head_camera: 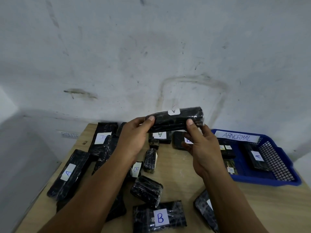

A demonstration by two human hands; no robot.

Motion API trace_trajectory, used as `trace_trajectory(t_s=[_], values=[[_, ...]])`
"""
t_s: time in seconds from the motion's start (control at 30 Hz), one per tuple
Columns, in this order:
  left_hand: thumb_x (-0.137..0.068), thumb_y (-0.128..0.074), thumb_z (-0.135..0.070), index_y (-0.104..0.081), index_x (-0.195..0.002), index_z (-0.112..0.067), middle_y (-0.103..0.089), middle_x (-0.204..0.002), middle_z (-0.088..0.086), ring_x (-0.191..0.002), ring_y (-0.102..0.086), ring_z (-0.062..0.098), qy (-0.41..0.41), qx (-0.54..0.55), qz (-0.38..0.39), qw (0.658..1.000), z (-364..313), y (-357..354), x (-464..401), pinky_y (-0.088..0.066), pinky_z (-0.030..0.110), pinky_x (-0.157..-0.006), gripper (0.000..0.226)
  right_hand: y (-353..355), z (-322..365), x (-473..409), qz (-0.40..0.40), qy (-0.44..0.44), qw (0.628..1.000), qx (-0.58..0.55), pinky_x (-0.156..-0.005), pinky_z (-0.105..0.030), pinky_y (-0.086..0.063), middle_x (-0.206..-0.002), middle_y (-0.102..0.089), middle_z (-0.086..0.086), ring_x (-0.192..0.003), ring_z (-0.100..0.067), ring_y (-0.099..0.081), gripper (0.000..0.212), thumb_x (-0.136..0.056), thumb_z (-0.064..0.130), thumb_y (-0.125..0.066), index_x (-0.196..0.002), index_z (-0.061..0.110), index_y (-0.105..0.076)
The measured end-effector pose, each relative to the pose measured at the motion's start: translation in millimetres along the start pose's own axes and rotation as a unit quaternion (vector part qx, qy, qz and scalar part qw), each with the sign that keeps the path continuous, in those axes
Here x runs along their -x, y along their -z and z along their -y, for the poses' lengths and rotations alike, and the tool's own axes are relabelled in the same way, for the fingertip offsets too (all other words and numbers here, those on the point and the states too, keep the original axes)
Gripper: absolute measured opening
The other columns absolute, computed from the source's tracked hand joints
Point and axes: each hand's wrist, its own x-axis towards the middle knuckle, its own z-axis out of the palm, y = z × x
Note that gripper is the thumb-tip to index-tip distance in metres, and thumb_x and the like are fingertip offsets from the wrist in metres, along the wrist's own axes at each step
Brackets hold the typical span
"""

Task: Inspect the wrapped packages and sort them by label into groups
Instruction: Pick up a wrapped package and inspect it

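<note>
Wrapped packages are the subject, and one long black film-wrapped package (pixel 175 119) is held up above the light wooden table (pixel 176 167), lifted clear of the others, in front of the scuffed white wall. The left hand (pixel 133 137) grips its left end, thumb curled over the near face; the right hand (pixel 202 148) pinches its right end, thumb on the front and fingers behind.

To do this inspection well, I would roll the package toward the camera until its small white label (pixel 174 112) faces up squarely: at present the label sits on the top edge, tilted away, and its mark reads like an upside-down A, though I cannot be sure. Keep thumbs off the label, and check the wrap for tears.

The package is a slim dark bar under shiny, creased clear film. On the table below it lie many similar packages marked A or B; right of the table's middle sits a blue mesh plastic basket (pixel 276 158) labelled ABNORMAL.
</note>
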Motion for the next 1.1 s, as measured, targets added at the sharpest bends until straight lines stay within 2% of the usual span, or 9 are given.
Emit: trace_trajectory(t_s=[0.1, 0.17, 0.27, 0.4, 0.53, 0.73, 0.9, 1.03, 1.1], values=[[-0.091, -0.075, -0.024, -0.073, -0.105, -0.021, -0.078, -0.083, -0.014, -0.081, -0.073, -0.003, -0.01, 0.019, 0.03, 0.999, 0, -4, 4, -0.049, 0.007, -0.067, 0.014, -3, -4, -1, -0.021, -0.013, 0.999, -0.023, -0.099, -0.045, -0.055, -0.108, -0.08, 0.006, -0.104, -0.013, -0.074, 0.051, -0.077, 0.045, -0.079, -0.119, 0.02, -0.067], [-0.088, -0.077, -0.017, -0.07, -0.105, -0.017, -0.077, -0.078, -0.013, -0.074, -0.072, -0.003, -0.008, 0.018, 0.06, 0.998, 1, -3, 4, -0.047, 0.006, -0.061, 0.018, -2, -5, -4, -0.029, -0.019, 0.998, -0.053, -0.094, -0.045, -0.052, -0.106, -0.079, 0.001, -0.098, -0.018, -0.074, 0.041, -0.084, 0.03, -0.081, -0.119, 0.014, -0.066], [-0.084, -0.08, -0.029, -0.069, -0.096, -0.015, -0.074, -0.078, -0.009, -0.07, -0.068, -0.003, -0.008, -0.035, 0.083, 0.996, 1, 1, 2, -0.045, 0.007, -0.058, 0.021, 2, -2, -6, -0.011, -0.001, 0.998, -0.062, -0.081, -0.046, -0.047, -0.095, -0.075, -0.006, -0.09, -0.027, -0.062, 0.036, -0.089, 0.01, -0.077, -0.121, 0.003, -0.063], [-0.086, -0.078, -0.033, -0.076, -0.104, -0.019, -0.08, -0.096, -0.004, -0.085, -0.074, 0.001, 0.014, -0.088, 0.16, 0.983, -5, 7, 1, -0.048, 0.008, -0.069, 0.022, 0, 4, -4, 0.015, 0.016, 0.997, -0.068, -0.084, -0.048, -0.052, -0.09, -0.079, -0.003, -0.084, -0.024, -0.07, 0.04, -0.091, 0.006, -0.074, -0.128, -0.002, -0.059], [-0.092, -0.072, -0.035, -0.079, -0.106, -0.024, -0.08, -0.099, -0.009, -0.096, -0.074, 0.004, 0.0, -0.115, 0.185, 0.976, -8, 2, 7, -0.052, 0.017, -0.086, 0.019, -3, 6, 1, 0.062, 0.01, 0.997, -0.048, -0.09, -0.045, -0.06, -0.106, -0.079, -0.011, -0.093, -0.023, -0.077, 0.036, -0.095, 0.015, -0.071, -0.129, 0.006, -0.063], [-0.083, -0.071, -0.046, -0.076, -0.113, -0.027, -0.079, -0.103, -0.012, -0.098, -0.073, -0.001, -0.023, -0.085, 0.201, 0.976, -8, -4, 14, -0.05, 0.008, -0.08, 0.036, 5, 5, -2, 0.1, 0.02, 0.995, 0.004, -0.091, -0.045, -0.062, -0.109, -0.079, -0.016, -0.099, -0.03, -0.076, 0.031, -0.094, 0.007, -0.071, -0.125, 0.01, -0.068], [-0.092, -0.074, -0.021, -0.075, -0.115, -0.025, -0.079, -0.107, -0.005, -0.104, -0.074, 0.01, -0.031, -0.061, 0.202, 0.977, -7, -5, 11, -0.055, 0.028, -0.096, 0.024, 4, 6, -1, 0.108, 0.017, 0.994, 0.023, -0.087, -0.039, -0.062, -0.11, -0.079, -0.01, -0.1, -0.024, -0.077, 0.027, -0.095, 0.01, -0.071, -0.122, 0.011, -0.071], [-0.089, -0.077, -0.02, -0.075, -0.113, -0.027, -0.079, -0.106, -0.001, -0.101, -0.075, 0.014, -0.022, -0.073, 0.215, 0.973, -4, -4, 12, -0.057, 0.036, -0.099, 0.024, 2, 8, -2, 0.059, 0.022, 0.998, 0.005, -0.092, -0.061, -0.056, -0.109, -0.076, -0.018, -0.093, -0.027, -0.071, 0.021, -0.096, 0.021, -0.07, -0.114, 0.01, -0.074], [-0.085, -0.079, -0.026, -0.073, -0.115, -0.029, -0.079, -0.11, -0.003, -0.106, -0.074, 0.011, -0.025, -0.06, 0.238, 0.969, -5, -5, 14, -0.056, 0.031, -0.1, 0.03, 4, 9, -4, 0.059, 0.029, 0.998, 0.013, -0.087, -0.054, -0.057, -0.104, -0.077, -0.016, -0.089, -0.026, -0.071, 0.018, -0.097, 0.018, -0.07, -0.112, 0.009, -0.074]])
